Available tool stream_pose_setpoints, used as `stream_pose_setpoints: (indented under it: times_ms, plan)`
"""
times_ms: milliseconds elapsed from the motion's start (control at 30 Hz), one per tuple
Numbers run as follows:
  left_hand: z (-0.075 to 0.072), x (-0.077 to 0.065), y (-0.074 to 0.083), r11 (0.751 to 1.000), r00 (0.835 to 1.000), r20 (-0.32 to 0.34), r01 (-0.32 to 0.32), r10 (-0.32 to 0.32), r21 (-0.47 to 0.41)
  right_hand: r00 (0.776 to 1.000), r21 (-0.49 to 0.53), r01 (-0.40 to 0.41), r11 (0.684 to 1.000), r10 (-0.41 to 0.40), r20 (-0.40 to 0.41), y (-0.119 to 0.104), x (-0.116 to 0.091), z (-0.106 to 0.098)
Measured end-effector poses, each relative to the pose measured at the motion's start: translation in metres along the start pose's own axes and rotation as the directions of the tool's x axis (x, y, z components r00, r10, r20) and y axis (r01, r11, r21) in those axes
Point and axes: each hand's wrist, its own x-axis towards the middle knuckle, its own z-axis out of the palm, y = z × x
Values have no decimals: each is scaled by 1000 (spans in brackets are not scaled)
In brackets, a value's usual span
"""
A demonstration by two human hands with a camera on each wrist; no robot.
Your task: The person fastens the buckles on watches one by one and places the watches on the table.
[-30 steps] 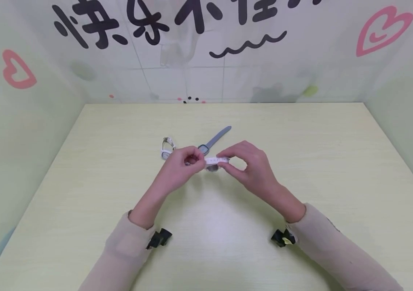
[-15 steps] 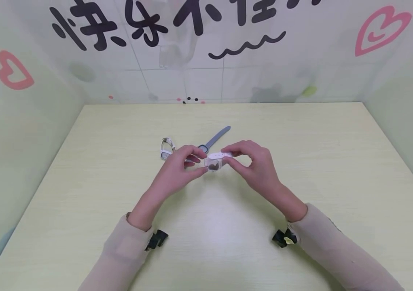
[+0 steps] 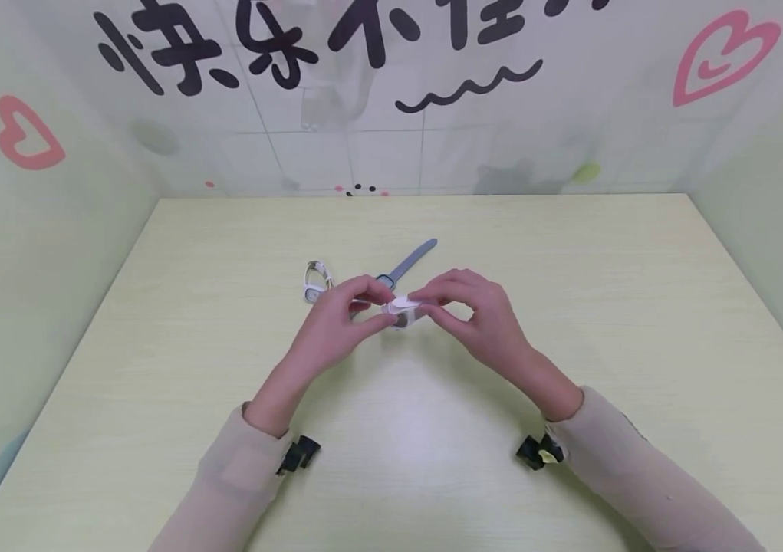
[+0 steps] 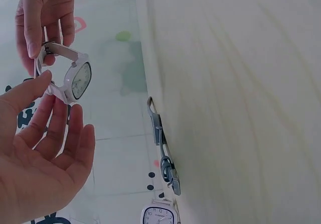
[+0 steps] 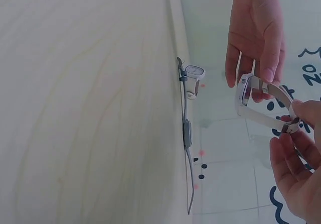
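White and looped, the held watch is above the surface between the left hand and the right hand, the fingers of each nearly together, pinching its strap. Beyond lie a blue-grey watch and a second white watch.

Left hand and right hand close together, both pinching, forearms (sleeved) angled inward.

Walls (printed with hearts) make this table a booth.
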Motion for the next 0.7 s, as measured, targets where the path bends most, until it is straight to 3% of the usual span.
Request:
stream_pose_setpoints:
  times_ms: [233, 433, 700]
  plan:
    - [0, -1, 2, 1000, 998, -60, -25, 26, 13, 998, -22, -20, 1000, 22, 58, 2, -1, -3]
    - [1, -1, 3, 998, 993, -97, -62, 65, 31, 998, -53, 14, 999, -10, 69, 2, -1, -3]
    - [9, -1, 4, 992, 987, -96, -129, 128, 1, 997, -74, 59, 996, -54, 61, -3, 0, 0]
